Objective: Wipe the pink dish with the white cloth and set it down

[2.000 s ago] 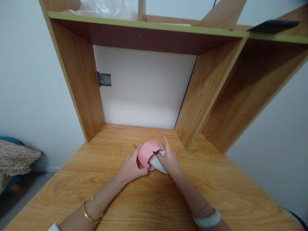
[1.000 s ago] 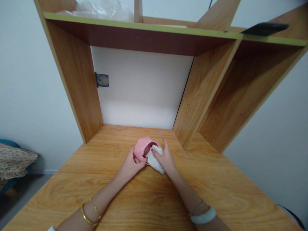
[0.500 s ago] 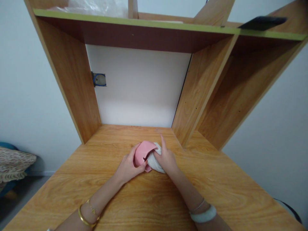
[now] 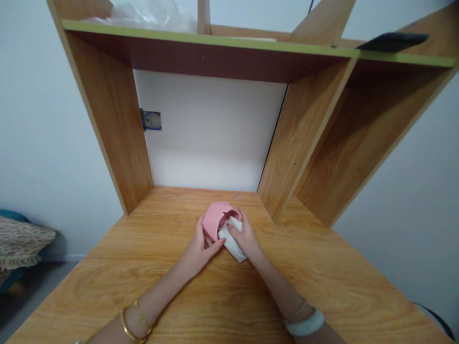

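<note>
A pink, hollow container [image 4: 214, 216], tilted with its opening toward the right, is held just above the wooden desk. Its rim has a small dark notch; whether it is a cup or a pot I cannot tell. My left hand [image 4: 199, 243] grips it from the left, thumb near the lower rim. In my right hand [image 4: 247, 238] is a white cloth [image 4: 234, 243], pinched under the thumb. Part of the cloth goes into the opening, and the rest hangs down toward the desk. The fingers behind the cloth are partly hidden.
The wooden desk [image 4: 229, 306] runs up to a shelf unit with upright side panels [image 4: 111, 124]. On the upper shelf lie clear plastic [image 4: 154, 16] and a dark flat object [image 4: 394, 42]. A wall socket box [image 4: 152, 121] shows at the back left. Patterned fabric [image 4: 25, 241] lies far left.
The pink container has turned, bringing its notch from the lower rim to the top. My right index finger, earlier stretched out, now bends against the rim. The view has shifted slightly.
</note>
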Action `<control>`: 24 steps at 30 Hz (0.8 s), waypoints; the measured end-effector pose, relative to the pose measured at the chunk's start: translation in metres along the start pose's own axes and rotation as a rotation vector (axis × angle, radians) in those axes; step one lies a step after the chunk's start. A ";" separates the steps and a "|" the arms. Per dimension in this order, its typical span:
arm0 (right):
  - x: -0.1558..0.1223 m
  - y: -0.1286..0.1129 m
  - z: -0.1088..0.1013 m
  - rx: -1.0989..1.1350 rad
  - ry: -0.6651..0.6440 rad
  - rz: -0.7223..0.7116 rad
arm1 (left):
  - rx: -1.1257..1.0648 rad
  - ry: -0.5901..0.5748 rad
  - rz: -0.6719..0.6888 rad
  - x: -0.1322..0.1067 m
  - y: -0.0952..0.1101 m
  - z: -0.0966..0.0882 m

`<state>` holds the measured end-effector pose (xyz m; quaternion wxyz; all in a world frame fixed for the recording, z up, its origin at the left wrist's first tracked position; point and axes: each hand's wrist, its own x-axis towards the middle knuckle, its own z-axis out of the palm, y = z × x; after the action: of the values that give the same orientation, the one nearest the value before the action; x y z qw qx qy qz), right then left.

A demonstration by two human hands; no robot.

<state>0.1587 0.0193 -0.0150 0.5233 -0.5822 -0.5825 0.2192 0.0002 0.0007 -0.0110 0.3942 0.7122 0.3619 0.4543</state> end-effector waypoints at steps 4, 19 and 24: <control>0.001 -0.006 -0.005 -0.220 -0.016 0.046 | -0.008 0.072 -0.056 0.002 -0.002 -0.002; -0.003 -0.021 -0.020 -0.732 -0.089 -0.062 | 0.418 0.010 0.109 -0.004 0.022 -0.017; -0.004 -0.014 -0.015 -0.445 -0.054 -0.069 | 0.356 0.025 0.083 0.000 0.014 -0.018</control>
<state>0.1642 0.0074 0.0010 0.3731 -0.6570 -0.6499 0.0828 -0.0145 -0.0014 0.0065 0.2384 0.7794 0.4116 0.4078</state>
